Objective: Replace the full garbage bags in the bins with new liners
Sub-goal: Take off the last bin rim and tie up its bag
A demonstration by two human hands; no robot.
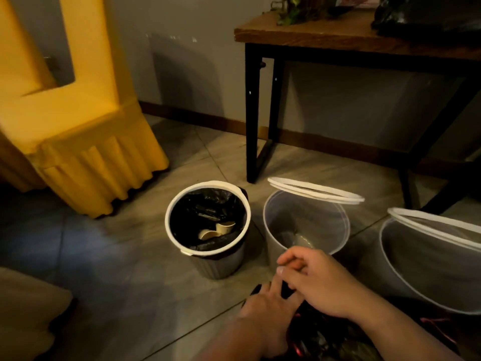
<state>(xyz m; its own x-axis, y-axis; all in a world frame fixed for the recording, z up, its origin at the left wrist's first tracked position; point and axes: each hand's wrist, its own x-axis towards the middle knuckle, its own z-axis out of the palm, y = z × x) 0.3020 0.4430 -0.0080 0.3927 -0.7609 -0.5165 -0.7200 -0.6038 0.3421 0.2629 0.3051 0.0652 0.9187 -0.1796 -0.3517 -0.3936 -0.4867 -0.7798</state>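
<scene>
Crumpled black bag under both hands, just in front of the empty middle bin. Left hand pressing it with straight fingers; right hand curled over, hold impossible to tell. Right of the middle bin, a second bin, bare too; left of it, a third bin, lined, with paper cups inside. Seemingly midway: two liners and one swap left.

Two hands are picked up low in the view, and both are seen bare. The left hand is shown uncovered, and its forearm is left bare right down to the frame's edge. The right hand is seen the same way, its forearm bare as well. Plain fingers are shown, and a short, trimmed nail is caught on one.
</scene>
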